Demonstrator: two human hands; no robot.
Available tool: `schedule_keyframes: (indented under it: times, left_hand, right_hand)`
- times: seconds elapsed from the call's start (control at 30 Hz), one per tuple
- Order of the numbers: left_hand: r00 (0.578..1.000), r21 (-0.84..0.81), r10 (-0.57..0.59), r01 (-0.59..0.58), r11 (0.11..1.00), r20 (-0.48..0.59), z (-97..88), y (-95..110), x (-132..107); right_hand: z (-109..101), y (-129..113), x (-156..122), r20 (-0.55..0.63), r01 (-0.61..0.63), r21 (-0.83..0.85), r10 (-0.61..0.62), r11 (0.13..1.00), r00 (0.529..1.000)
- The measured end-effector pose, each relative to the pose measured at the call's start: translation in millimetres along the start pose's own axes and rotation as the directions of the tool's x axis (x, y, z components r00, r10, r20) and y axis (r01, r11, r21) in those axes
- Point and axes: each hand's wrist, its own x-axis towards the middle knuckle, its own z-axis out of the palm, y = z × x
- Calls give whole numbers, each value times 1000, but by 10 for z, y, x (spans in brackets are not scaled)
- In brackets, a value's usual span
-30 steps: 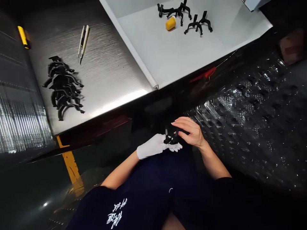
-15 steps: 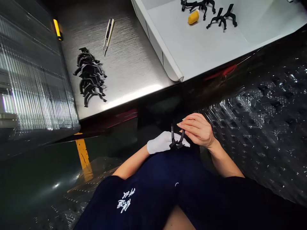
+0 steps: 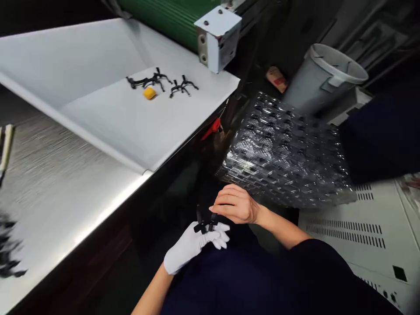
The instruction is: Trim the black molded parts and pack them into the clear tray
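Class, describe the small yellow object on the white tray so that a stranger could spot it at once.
Find the white tray beside the brushed steel counter. Near its far edge lie black plastic pieces in two groups. Just below them sits a small yellow object, the only yellow thing on the tray.

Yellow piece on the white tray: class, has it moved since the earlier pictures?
No: the yellow piece still sits beside the black plastic pieces on the white tray; only the view turned.

Clear blister trays, stacked [image 3: 278, 153], just ahead-right of the hand [image 3: 234, 204]. Grey waste bin [image 3: 323, 76] beyond them. Vented white panel [image 3: 344, 232] to the right. Steel desk [image 3: 55, 188] to the left. White board [image 3: 98, 127] farther ahead, carrying a yellow cylinder [image 3: 149, 92] and black plastic clips [image 3: 182, 86].
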Motion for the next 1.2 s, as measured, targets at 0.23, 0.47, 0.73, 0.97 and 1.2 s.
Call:
schedule_keyframes:
  times: [0.23,0.47,0.73,0.97,1.2]
  left_hand:
    - [998,70,37,-33,997,-56,164,208,547]
    - [994,85,66,-74,994,92,294,358,689]
    - [972,74,85,-103,992,221,344,526,808]
    - [813,-150,-7,116,982,582,358,532,1021]
    - [905,-293,52,82,953,423,462,494,1252]
  right_hand:
    - [-639,733,-265,-121,-607,-490,641,625,758]
    - [-649,1476,84,-132,-699,-702,938,139,319]
    - [-609,1383,19,-180,-767,-620,921,167,346]
    - [-702,568,-217,216,-501,377,453,779,865]
    - [-938,851,-450,-152,-877,-303,889,374,431]
